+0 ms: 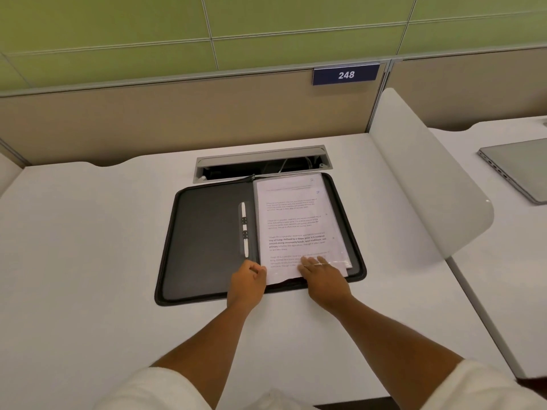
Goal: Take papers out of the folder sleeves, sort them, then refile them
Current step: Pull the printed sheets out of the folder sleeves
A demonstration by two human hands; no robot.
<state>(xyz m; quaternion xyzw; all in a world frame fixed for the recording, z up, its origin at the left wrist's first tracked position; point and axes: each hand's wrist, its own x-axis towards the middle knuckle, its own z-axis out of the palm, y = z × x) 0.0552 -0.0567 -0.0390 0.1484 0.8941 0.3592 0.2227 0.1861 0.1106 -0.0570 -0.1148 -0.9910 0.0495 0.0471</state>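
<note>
Head view, the only one. One black zip folder (207, 247) lies open flat on the white desk (88, 232); everything below is placed relative to it.

Right half of the folder: one stack of clear sleeves (340, 255) with a printed paper (293, 226) on top, four text blocks visible. How many sheets or sleeves sit underneath can't be counted from here; at least two edges show at the lower right corner.

Left half of the folder: dark blank panel. Along the spine, one white pen (244, 229) held in two black loops.

Two hands, both at the folder's near edge. Left hand (247, 281) has its fingers curled, pinching the bottom left corner of the top sheet. Right hand (321, 275) has its fingers flat and extended, pressing the lower part of the sleeve stack; the plastic glints over the fingertips, so they may be partly inside the sleeve, hard to say.

Beyond the folder's far edge: one cable tray slot (262, 162) with its lid up, wires inside. Further behind, a beige partition with one blue plate (345, 74) reading 248.

Right of the folder: one frosted divider panel (429, 179), and past it on the next desk one closed grey laptop (521, 167).
</note>
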